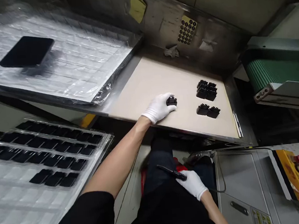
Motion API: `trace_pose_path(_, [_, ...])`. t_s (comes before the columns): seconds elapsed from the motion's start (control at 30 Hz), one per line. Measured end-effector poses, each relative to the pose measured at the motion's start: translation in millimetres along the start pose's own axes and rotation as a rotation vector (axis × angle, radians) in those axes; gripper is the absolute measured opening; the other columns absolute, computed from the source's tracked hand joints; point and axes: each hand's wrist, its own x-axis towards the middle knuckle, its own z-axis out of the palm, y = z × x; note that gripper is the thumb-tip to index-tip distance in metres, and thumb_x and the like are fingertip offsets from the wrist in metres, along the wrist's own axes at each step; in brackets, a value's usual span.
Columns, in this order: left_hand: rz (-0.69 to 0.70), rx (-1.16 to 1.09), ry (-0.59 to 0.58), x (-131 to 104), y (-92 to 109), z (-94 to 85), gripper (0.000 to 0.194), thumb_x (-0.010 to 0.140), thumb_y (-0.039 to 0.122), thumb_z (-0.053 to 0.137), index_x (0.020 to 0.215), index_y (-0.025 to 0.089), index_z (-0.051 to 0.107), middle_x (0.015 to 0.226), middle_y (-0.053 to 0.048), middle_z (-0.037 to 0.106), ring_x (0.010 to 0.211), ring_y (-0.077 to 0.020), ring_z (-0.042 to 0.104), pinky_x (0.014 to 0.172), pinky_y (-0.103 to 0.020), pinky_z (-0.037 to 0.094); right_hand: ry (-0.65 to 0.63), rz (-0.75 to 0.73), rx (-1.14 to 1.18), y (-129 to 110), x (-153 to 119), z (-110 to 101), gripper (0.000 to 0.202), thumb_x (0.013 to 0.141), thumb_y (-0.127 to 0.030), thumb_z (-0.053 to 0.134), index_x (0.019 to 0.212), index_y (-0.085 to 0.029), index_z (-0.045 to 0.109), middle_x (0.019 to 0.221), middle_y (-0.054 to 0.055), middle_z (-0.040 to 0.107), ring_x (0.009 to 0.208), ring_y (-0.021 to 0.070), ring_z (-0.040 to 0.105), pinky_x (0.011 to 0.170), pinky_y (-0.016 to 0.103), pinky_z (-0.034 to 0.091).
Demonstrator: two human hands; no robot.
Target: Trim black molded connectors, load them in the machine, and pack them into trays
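Observation:
In a white glove, my left hand [158, 107] closes its thumb and fingers around a small black block [172, 101] with a knobbed top, at the board's near side. Beige and flat, the board [146, 80] lies under it. Several similar black blocks [207, 90] stand in a cluster to the right, and a pair of black blocks [208, 110] sits nearer me. Low over my lap, my right hand [193, 184], gloved too, grips a slim black pointed tool [172, 172]. Its tip points left; its exact kind is unclear.
A plastic-covered tray [81, 62] at left carries a dark flat piece [27, 51]. Below it, another tray [14, 195] holds rows of black pieces. A green ribbed conveyor [280, 67] is at right, above a yellow button box [297, 178]. Pens [237, 124] lie at the board's right edge.

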Motion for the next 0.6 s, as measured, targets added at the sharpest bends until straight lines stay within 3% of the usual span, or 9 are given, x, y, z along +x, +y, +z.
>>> trace_pose_path(0.1, [-0.058,-0.126,0.198,-44,9,-1.1,0.069,0.075,0.022,0.086,0.140,0.017,0.064,0.122,-0.009,0.075,0.113,-0.0267,0.071,0.108,-0.039,0.054,-0.021,-0.019,-0.024,10,3,-5,0.020,0.091,-0.035,0.069,0.098,-0.021,0.081,0.092,0.006,0.082,0.087,0.0217,0.074,0.081,0.027,0.049])
trace_pose_path(0.17, [-0.111,-0.257,0.309,-92,15,-0.3,0.068,0.076,0.026,0.087,0.140,0.019,0.064,0.120,-0.006,0.076,0.111,-0.0243,0.072,0.107,-0.036,0.055,-0.041,-0.045,-0.068,16,6,-9,0.023,0.093,-0.038,0.067,0.100,-0.021,0.081,0.095,0.007,0.083,0.090,0.0235,0.076,0.082,0.028,0.051])
trace_pose_path(0.23, [-0.255,-0.387,0.357,-151,13,6.5,0.063,0.078,0.032,0.086,0.137,0.022,0.064,0.123,-0.005,0.075,0.115,-0.0244,0.071,0.107,-0.035,0.054,-0.048,-0.091,-0.104,20,8,-13,0.027,0.095,-0.041,0.063,0.104,-0.022,0.081,0.099,0.008,0.083,0.094,0.0249,0.077,0.082,0.028,0.052])
trace_pose_path(0.33, [-0.744,-0.384,0.331,-246,-13,28.8,0.046,0.079,0.030,0.082,0.122,0.023,0.067,0.120,-0.007,0.075,0.116,-0.0284,0.070,0.105,-0.038,0.054,-0.072,-0.180,-0.143,16,12,-21,0.035,0.098,-0.050,0.058,0.105,-0.024,0.080,0.096,0.008,0.083,0.093,0.0265,0.077,0.078,0.030,0.054])
trace_pose_path(0.4, [-1.068,-0.292,0.261,-301,-38,46.8,0.033,0.078,0.022,0.078,0.110,0.022,0.066,0.109,-0.011,0.075,0.113,-0.0332,0.070,0.101,-0.043,0.054,-0.117,-0.219,-0.225,0,13,-27,0.039,0.098,-0.055,0.056,0.096,-0.025,0.080,0.088,0.009,0.082,0.085,0.0271,0.077,0.073,0.031,0.053])
trace_pose_path(0.43, [-1.167,-0.267,0.223,-323,-50,54.9,0.030,0.076,0.019,0.077,0.103,0.022,0.066,0.103,-0.012,0.075,0.110,-0.0357,0.070,0.098,-0.045,0.053,-0.143,-0.235,-0.296,-11,14,-29,0.041,0.097,-0.057,0.056,0.089,-0.025,0.079,0.084,0.009,0.081,0.081,0.0273,0.077,0.071,0.031,0.052])
trace_pose_path(0.5, [-1.231,-0.294,0.167,-352,-71,66.0,0.027,0.070,0.016,0.079,0.092,0.020,0.064,0.092,-0.013,0.072,0.104,-0.0391,0.069,0.093,-0.047,0.053,-0.186,-0.276,-0.475,-40,16,-34,0.044,0.096,-0.059,0.057,0.076,-0.025,0.077,0.077,0.010,0.079,0.077,0.0279,0.076,0.070,0.033,0.048])
trace_pose_path(0.6, [-1.185,-0.444,0.103,-366,-92,63.1,0.027,0.066,0.022,0.082,0.087,0.018,0.065,0.093,-0.013,0.072,0.101,-0.0361,0.068,0.089,-0.044,0.053,-0.232,-0.322,-0.675,-81,22,-41,0.046,0.094,-0.058,0.058,0.070,-0.024,0.075,0.077,0.013,0.078,0.080,0.0297,0.075,0.069,0.034,0.042])
